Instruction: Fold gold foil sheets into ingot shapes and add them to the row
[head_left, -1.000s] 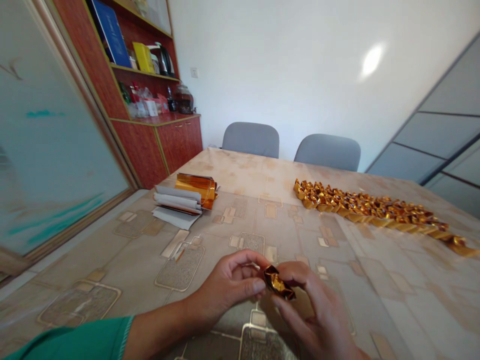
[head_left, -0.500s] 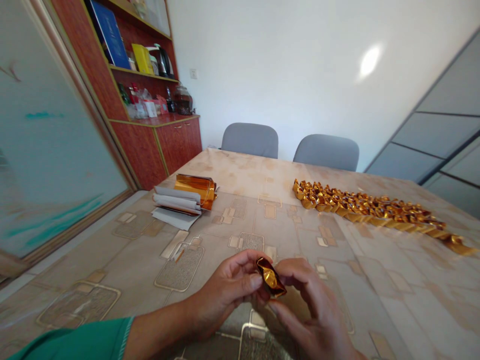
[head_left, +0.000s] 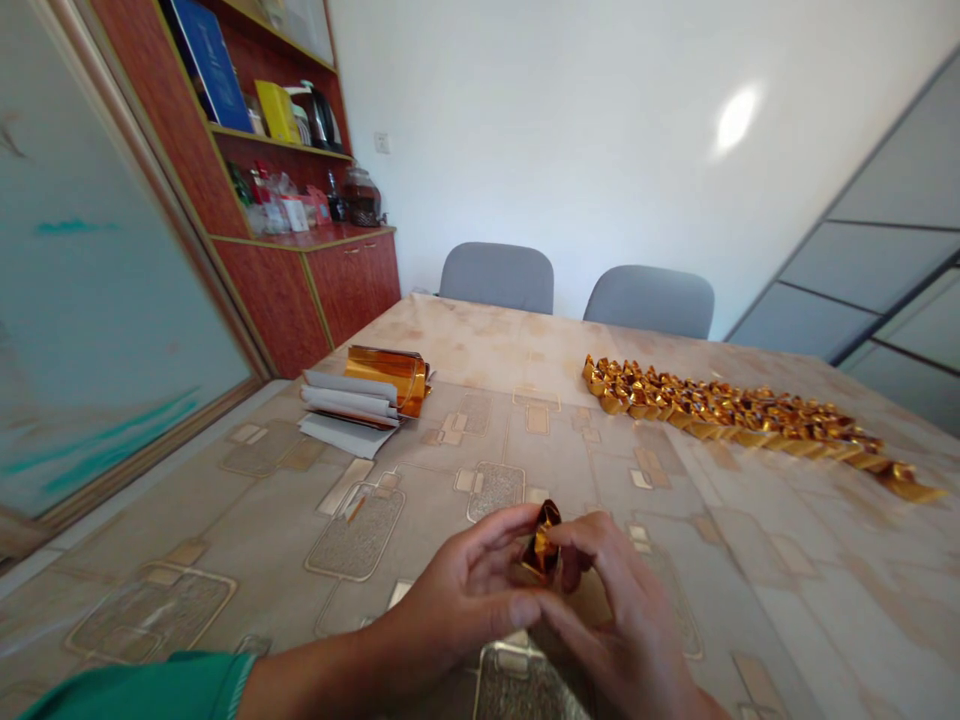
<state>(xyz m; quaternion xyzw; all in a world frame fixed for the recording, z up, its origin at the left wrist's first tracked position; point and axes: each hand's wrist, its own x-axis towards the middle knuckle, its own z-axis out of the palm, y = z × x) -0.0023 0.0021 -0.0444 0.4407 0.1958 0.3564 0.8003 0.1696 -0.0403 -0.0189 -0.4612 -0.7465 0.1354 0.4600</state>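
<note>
Between my two hands, just above the table, is a folded gold paper ingot (head_left: 546,540) made of shiny foil paper, standing nearly on end. My left hand (head_left: 480,580) holds it from the left, fingers behind it and the thumb below. The fingertips of my right hand (head_left: 622,600) press on its right side near the middle. At the right, rows of finished-looking gold paper ingots (head_left: 697,400) lie packed close together on the table. To the left sits a stack of gold foil paper sheets (head_left: 386,375), some showing their grey-white backs.
A patterned cloth covers the table (head_left: 255,530). Beyond its far edge stand two grey chairs (head_left: 496,277), (head_left: 649,300) against a white wall. A reddish wooden cabinet (head_left: 352,285) with shelves of bottles and boxes is at the back left. A frosted glass panel (head_left: 112,300) borders the left side.
The paper ingot has turned from a slanted position to nearly upright. My left thumb has slid off it and down, and my right fingers have moved onto its middle.
</note>
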